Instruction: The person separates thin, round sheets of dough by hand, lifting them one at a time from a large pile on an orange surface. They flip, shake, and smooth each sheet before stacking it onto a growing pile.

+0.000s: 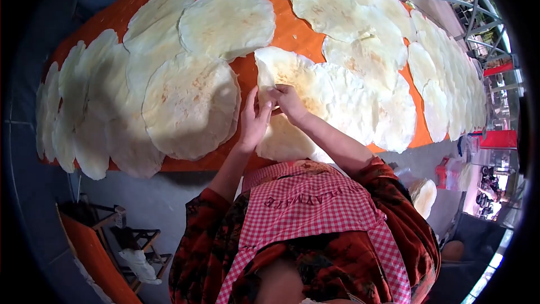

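Observation:
A thin round flatbread (295, 73), pale with light brown spots, lies in front of me, and its left edge is lifted and folded. My right hand (289, 103) pinches that edge between thumb and fingers. On the left side of the same edge, my left hand (254, 121) grips it, thumb inward and fingers pointing up. The two hands nearly meet. Beneath my right wrist another flatbread (284, 138) shows in part. Left of my hands lies a larger round flatbread (191, 104) on top of others.
Overlapping flatbreads (365, 56) cover much of the long orange cloth (289, 31) on the table. A stack of flatbreads (423, 197) stands low at the right. Wooden frames (149, 247) are on the floor at lower left, and a metal framework (478, 11) rises at upper right.

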Motion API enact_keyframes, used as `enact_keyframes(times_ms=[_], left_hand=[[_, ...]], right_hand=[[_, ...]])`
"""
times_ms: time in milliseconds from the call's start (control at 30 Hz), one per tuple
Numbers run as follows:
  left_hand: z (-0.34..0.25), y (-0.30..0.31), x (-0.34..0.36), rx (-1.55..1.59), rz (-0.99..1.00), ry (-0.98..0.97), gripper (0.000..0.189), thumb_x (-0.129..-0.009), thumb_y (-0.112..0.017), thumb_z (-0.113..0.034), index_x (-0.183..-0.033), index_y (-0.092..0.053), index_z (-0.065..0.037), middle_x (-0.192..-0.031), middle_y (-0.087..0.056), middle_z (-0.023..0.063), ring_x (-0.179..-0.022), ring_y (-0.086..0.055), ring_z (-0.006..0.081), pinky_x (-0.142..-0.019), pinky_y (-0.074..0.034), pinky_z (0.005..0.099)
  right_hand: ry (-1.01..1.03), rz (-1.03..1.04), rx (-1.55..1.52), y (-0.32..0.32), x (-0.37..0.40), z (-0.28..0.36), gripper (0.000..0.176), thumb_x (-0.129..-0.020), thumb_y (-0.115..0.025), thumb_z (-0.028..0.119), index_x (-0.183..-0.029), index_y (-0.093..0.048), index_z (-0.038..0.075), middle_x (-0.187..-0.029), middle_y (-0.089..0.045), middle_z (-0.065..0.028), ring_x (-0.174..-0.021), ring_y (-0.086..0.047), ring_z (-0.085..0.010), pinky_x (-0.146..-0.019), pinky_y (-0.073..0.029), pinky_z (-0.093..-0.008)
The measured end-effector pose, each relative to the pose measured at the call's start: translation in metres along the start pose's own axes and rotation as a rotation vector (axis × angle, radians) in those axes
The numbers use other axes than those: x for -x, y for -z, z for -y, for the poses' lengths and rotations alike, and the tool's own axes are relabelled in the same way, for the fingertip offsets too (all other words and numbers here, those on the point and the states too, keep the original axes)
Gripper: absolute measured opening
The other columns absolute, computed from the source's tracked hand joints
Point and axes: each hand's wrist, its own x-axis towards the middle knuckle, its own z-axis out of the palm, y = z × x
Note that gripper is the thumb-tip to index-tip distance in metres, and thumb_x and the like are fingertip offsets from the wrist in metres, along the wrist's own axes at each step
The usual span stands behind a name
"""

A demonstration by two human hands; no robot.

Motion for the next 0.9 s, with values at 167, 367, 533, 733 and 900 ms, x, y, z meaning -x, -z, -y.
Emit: enact_keyframes(times_ms=[167, 367, 533, 733, 900], left_hand=[[0.025, -0.004, -0.003, -0.418, -0.016, -0.112, 0.048, -0.082, -0.062, -0.020, -0.121, -0.047, 0.004, -0.115, -0.053, 0.0231, -0.105, -0.053, 0.0361, -0.088, -0.044, 0.0402], [-0.006, -0.015, 0.005, -0.811, -0.166, -0.431, 0.031, -0.080, -0.058, -0.016, -0.103, -0.054, 0.005, -0.101, -0.051, 0.0211, -0.091, -0.053, 0.0369, -0.079, -0.044, 0.0434], [-0.008, -0.015, 0.005, -0.884, -0.050, -0.391, 0.023, -0.081, -0.057, -0.016, -0.093, -0.056, 0.003, -0.095, -0.054, 0.0200, -0.080, -0.057, 0.0363, -0.068, -0.047, 0.0427], [0.007, -0.010, -0.004, -0.809, -0.097, -0.267, 0.015, -0.083, -0.051, -0.012, -0.081, -0.057, 0.001, -0.079, -0.059, 0.0173, -0.072, -0.059, 0.0360, -0.061, -0.046, 0.0413], [0.050, 0.022, -0.018, 0.007, -0.263, 0.279, 0.018, -0.086, -0.046, -0.011, -0.085, -0.055, 0.005, -0.075, -0.057, 0.0141, -0.070, -0.052, 0.0217, -0.066, -0.043, 0.0325]], right_hand=[[-0.066, 0.074, -0.170, 0.017, 0.005, -0.012, 0.022, -0.092, -0.052, 0.022, -0.093, -0.061, 0.002, -0.082, -0.060, -0.0045, -0.075, -0.058, -0.0147, -0.069, -0.052, -0.0319], [0.035, 0.137, -0.225, 0.015, 0.013, -0.024, 0.026, -0.093, -0.054, 0.026, -0.090, -0.062, 0.001, -0.080, -0.060, -0.0039, -0.072, -0.057, -0.0132, -0.065, -0.050, -0.0296], [0.048, 0.152, -0.194, 0.021, 0.025, -0.024, 0.026, -0.093, -0.053, 0.025, -0.092, -0.063, 0.001, -0.085, -0.062, -0.0047, -0.076, -0.058, -0.0138, -0.069, -0.051, -0.0291], [0.139, 0.085, -0.159, 0.019, 0.028, -0.035, 0.026, -0.092, -0.053, 0.026, -0.093, -0.063, 0.002, -0.086, -0.063, -0.0047, -0.078, -0.060, -0.0152, -0.070, -0.052, -0.0314], [-0.020, -0.037, -0.354, 0.037, 0.028, -0.039, 0.024, -0.092, -0.053, 0.026, -0.092, -0.062, 0.003, -0.082, -0.062, -0.0054, -0.073, -0.060, -0.0173, -0.062, -0.053, -0.0326]])
